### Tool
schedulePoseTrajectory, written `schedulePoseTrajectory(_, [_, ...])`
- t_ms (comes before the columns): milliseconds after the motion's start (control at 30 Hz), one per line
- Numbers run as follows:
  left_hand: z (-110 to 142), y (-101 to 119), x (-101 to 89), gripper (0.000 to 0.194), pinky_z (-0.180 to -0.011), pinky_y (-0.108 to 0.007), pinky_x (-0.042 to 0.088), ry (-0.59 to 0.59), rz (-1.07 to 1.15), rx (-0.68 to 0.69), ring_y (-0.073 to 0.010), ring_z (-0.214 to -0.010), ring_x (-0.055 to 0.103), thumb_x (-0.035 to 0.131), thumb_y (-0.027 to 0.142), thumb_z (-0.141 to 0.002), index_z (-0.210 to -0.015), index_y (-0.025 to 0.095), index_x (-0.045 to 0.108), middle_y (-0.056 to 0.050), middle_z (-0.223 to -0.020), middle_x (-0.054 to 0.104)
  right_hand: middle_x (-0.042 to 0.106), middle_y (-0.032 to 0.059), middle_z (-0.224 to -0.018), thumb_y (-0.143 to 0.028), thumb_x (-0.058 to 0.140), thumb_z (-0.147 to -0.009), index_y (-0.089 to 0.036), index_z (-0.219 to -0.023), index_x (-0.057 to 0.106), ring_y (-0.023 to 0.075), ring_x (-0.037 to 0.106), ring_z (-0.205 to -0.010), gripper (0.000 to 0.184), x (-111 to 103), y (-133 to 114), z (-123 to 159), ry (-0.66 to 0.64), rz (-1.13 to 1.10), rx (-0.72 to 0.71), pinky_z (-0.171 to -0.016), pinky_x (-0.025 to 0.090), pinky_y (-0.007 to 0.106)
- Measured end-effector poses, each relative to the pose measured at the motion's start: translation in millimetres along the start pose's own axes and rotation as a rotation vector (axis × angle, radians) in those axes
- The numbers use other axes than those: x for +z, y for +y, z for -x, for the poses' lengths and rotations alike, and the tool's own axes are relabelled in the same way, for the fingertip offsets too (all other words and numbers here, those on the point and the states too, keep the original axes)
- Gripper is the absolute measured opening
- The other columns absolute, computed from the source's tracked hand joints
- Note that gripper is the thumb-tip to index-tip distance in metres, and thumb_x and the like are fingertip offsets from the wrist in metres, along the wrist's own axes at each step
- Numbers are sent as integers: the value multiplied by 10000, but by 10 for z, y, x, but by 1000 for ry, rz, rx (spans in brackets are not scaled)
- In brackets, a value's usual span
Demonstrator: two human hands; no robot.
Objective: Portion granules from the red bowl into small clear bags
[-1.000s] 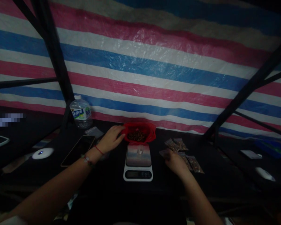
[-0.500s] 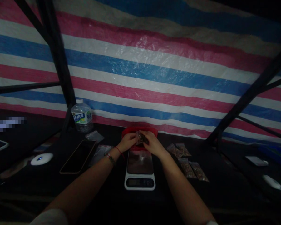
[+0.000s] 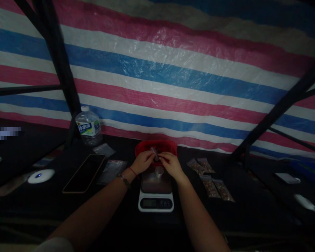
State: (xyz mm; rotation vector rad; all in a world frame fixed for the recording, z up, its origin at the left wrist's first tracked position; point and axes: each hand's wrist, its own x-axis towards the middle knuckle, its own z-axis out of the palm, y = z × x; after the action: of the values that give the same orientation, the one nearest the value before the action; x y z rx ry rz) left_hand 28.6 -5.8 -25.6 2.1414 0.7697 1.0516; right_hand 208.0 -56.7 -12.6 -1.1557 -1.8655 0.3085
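My left hand (image 3: 144, 161) and my right hand (image 3: 172, 166) pinch a small clear zip bag (image 3: 154, 153) between them, both closed on its edges. Dark contents show dimly through the plastic. Behind and under the bag is a red tub (image 3: 170, 145), its inside partly covered by my hands. Just in front of my hands stands a white kitchen scale (image 3: 156, 206) with a dark plate. A small clear cup (image 3: 159, 171) is at the far end of that plate.
Several filled zip bags (image 3: 210, 185) lie right of the scale. To the left are flat clear bags (image 3: 111, 171), a phone (image 3: 84, 174), a white oval device (image 3: 41, 176) and a large plastic bottle (image 3: 89, 127). Dark frame bars and a striped sheet (image 3: 160, 77) rise behind.
The zip bag has turned more upright and narrower between my fingers, and my right hand has shifted slightly down. The small cup shows more clearly. The whole view has tilted a little.
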Motion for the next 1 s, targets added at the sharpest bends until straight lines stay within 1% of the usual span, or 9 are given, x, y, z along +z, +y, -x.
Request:
schedulePoseTrajectory(167, [40, -6, 29, 275, -746, -294, 470, 75, -120, 19, -183, -785, 613, 461, 324, -897, -838, 167, 678, -66, -816, 670, 713, 70, -1003, -240, 650, -803, -220, -1016, 717, 207, 650, -943, 224, 21, -91, 5, -35, 112, 0, -886, 495, 358])
schedulePoseTrajectory(233, [39, -18, 56, 266, -754, -293, 472, 81, -142, 45, -180, -793, 618, 471, 321, -897, -856, 168, 685, -66, -835, 679, 713, 77, -998, -246, 679, -780, -209, -1022, 714, 215, 648, -936, 247, 27, -109, 7, -48, 153, 1, -876, 497, 362])
schedulePoseTrajectory(333, [41, -33, 87, 271, -758, -279, 479, 72, -155, 94, -169, -807, 630, 460, 310, -909, -855, 171, 687, -55, -844, 692, 711, 79, -989, -263, 705, -756, -199, -1014, 713, 225, 641, -935, 266, 43, -111, 16, -31, 209, 6, -869, 497, 365])
schedulePoseTrajectory(467, [50, -56, 100, 277, -755, -271, 488, 50, -173, 143, -162, -815, 642, 452, 316, -922, -898, 170, 686, -50, -859, 704, 715, 73, -960, -223, 648, -792, -192, -976, 718, 216, 639, -918, 199, 65, -104, 23, -2, 248, 0, -866, 494, 354])
schedulePoseTrajectory(567, [55, -66, 105, 267, -768, -277, 490, 53, -198, 167, -167, -837, 644, 453, 305, -924, -945, 165, 679, -56, -892, 708, 719, 64, -938, -185, 601, -806, -199, -949, 721, 207, 644, -890, 187, 55, -122, 19, 3, 249, -9, -850, 495, 346])
schedulePoseTrajectory(700, [60, -37, 111, 260, -777, -275, 487, 47, -220, 191, -166, -851, 643, 445, 291, -927, -960, 167, 671, -58, -909, 703, 721, 47, -887, -156, 572, -800, -199, -904, 719, 193, 645, -848, 185, 22, -164, 18, 18, 243, -11, -817, 489, 322])
schedulePoseTrajectory(800, [61, 5, 111, 254, -752, -266, 482, 44, -238, 200, -161, -827, 639, 437, 278, -925, -925, 167, 665, -56, -876, 698, 715, 44, -871, -162, 580, -789, -195, -873, 709, 191, 636, -844, 157, 22, -187, 26, 61, 269, -5, -810, 475, 309])
schedulePoseTrajectory(900, [53, 46, 111, 242, -718, -256, 470, 50, -264, 209, -154, -779, 628, 437, 251, -913, -864, 160, 656, -54, -824, 686, 695, 39, -796, -190, 569, -805, -195, -786, 688, 188, 616, -800, 120, 49, -214, 35, 89, 334, 7, -778, 453, 306])
schedulePoseTrajectory(1000, [41, 75, 122, 225, -649, -242, 440, 85, -286, 191, -142, -694, 603, 454, 220, -882, -776, 154, 641, -42, -735, 659, 671, 39, -751, -222, 572, -809, -196, -728, 659, 191, 590, -785, 121, 72, -244, 37, 106, 425, 27, -772, 423, 312])
